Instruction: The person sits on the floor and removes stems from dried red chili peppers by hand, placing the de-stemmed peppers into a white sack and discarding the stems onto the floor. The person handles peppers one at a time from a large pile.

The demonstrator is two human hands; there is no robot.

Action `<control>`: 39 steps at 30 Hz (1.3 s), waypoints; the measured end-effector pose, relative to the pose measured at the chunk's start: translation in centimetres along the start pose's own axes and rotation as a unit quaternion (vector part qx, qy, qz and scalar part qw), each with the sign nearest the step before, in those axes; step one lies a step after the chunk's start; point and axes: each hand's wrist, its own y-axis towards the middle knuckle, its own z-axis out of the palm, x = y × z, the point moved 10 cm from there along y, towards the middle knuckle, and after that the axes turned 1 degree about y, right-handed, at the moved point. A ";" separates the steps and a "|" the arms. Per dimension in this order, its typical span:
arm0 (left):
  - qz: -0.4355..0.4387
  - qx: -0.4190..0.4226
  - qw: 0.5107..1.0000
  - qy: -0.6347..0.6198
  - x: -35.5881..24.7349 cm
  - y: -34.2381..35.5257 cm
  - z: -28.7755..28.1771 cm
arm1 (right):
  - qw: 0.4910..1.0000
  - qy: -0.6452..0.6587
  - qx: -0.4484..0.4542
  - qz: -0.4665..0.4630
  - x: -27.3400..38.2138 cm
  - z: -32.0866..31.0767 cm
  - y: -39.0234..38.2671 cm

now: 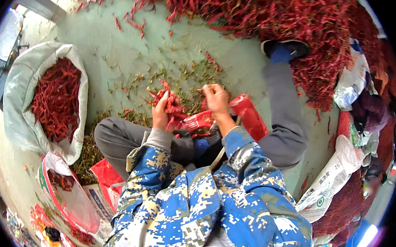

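Note:
My left hand (160, 115) is closed round a bunch of dried red chili peppers (175, 104), with the thumb laid along them. To its right, my right hand (218, 99) is held in a pinch, thumb and forefinger together; what sits between the fingertips is too small to make out. A red plastic bag (250, 115) lies beside and beneath my right hand, across my lap. Green-brown chili stems (153, 77) are scattered over the floor just beyond both hands.
A large heap of dried red chilies (270, 14) covers the far side, reaching my right shoe (286, 49). At left stands an open white sack (18, 97) of chilies. A red-edged bag (75, 202) lies nearer, with a printed white sack (329, 183) at right.

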 end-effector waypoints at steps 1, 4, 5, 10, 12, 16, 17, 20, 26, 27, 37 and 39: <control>0.028 -0.012 0.995 0.095 -0.6 -0.1 0.0 | 0.996 0.072 0.054 -0.019 0.8 1.2 0.4; 0.003 -0.040 0.974 0.221 0.9 -1.5 0.4 | 0.921 0.297 0.247 0.055 3.0 3.4 -1.9; 0.000 -0.021 0.967 0.256 1.2 -2.0 1.2 | 0.901 0.341 0.260 0.066 4.3 3.1 -2.7; -0.012 0.054 0.973 0.225 1.7 -4.9 4.7 | 0.915 0.309 0.259 0.011 7.7 -0.1 -6.7; -0.026 0.079 0.973 0.216 2.1 -5.9 6.2 | 0.925 0.291 0.246 -0.004 7.7 -0.7 -7.3; -0.017 0.093 0.979 0.181 2.3 -7.3 8.6 | 0.941 0.241 0.232 -0.054 8.1 -1.5 -7.9; -0.008 0.086 0.978 0.192 2.2 -7.5 8.8 | 0.953 0.202 0.225 -0.023 7.4 -1.6 -8.1; 0.014 0.056 0.977 0.204 2.0 -7.4 8.9 | 0.952 0.167 0.235 -0.107 9.1 -2.3 -9.1; 0.014 -0.004 0.987 0.161 1.2 -5.9 6.3 | 0.892 0.359 0.274 0.038 7.1 -0.2 -8.3; 0.011 -0.034 0.985 0.168 1.0 -5.7 5.5 | 0.899 0.352 0.245 0.092 5.9 0.0 -7.5; -0.060 0.091 0.972 0.207 2.8 -5.4 8.3 | 0.967 0.188 0.151 -0.086 8.3 -0.9 -6.7; -0.057 0.088 0.973 0.205 3.2 -5.2 7.9 | 0.976 0.142 0.115 -0.117 8.4 -1.3 -6.5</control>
